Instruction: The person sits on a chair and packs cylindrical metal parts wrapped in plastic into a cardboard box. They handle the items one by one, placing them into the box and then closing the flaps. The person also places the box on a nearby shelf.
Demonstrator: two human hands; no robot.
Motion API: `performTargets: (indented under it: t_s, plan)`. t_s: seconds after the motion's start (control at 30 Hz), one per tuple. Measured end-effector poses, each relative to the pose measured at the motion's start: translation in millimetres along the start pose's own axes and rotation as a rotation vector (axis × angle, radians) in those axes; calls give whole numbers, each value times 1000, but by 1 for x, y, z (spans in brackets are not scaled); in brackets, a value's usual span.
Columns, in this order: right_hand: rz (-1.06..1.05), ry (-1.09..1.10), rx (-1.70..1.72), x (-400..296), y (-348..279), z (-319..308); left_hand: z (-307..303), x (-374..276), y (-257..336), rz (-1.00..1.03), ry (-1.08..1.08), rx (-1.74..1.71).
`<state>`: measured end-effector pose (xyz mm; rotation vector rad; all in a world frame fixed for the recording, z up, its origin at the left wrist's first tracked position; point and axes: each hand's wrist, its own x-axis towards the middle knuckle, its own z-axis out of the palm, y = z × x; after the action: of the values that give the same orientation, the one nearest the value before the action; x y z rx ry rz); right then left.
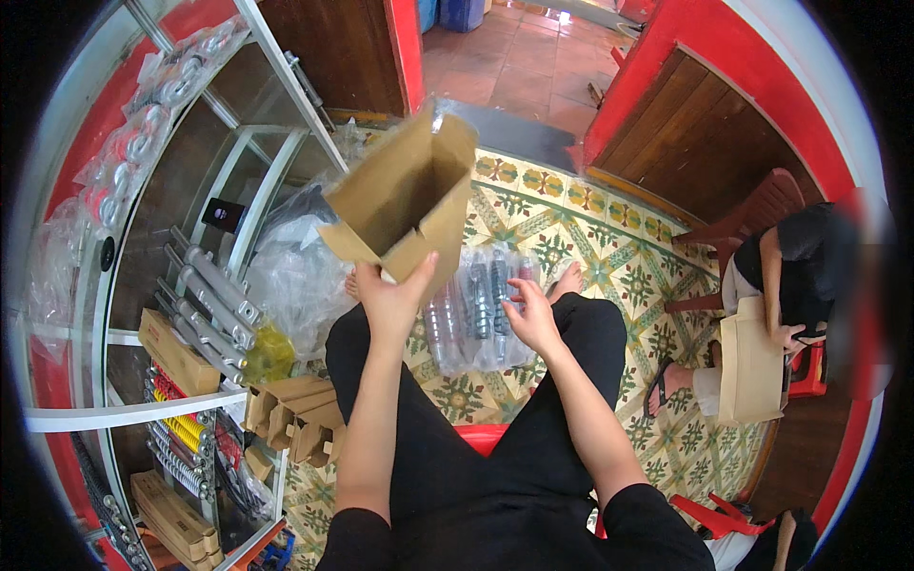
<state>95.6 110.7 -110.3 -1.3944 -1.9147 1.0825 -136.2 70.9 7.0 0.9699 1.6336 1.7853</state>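
My left hand (395,289) grips the near edge of a tall brown cardboard box (448,243). The box's top is open, its flaps stand out, and its inside looks dark. Held above the floor, it tilts away from me. My right hand (530,316) holds nothing, its fingers apart and partly curled, over a row of plastic-wrapped shock absorbers (480,307) lying on the patterned tile floor (460,400) between my feet. Dark coil springs show through the clear wrap, with a reddish one at the right end.
At left, a glass display case (136,412) holds fork tubes (207,285) and coil springs (182,428). Beside it stand narrow cardboard boxes (307,421) and a heap of clear plastic bags (300,278). On the right, a seated person (771,264) holds a flat cardboard piece (750,364).
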Motion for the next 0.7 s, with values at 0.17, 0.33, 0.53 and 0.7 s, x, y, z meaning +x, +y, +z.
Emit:
performTargets:
  t_s: [0.17,0.33,0.53,0.7]
  plan:
    - [-5,-19,-23,-4,6,11,13,34,-50,-76,64,-165]
    - [746,-162,706,-4,25,9,25,25,-111,-379,134,-303]
    - [1178,0,733,3,67,79,19,58,-91,-321,260,-498]
    - [742,41,-574,-5,156,149,13,69,-94,-278,370,-440]
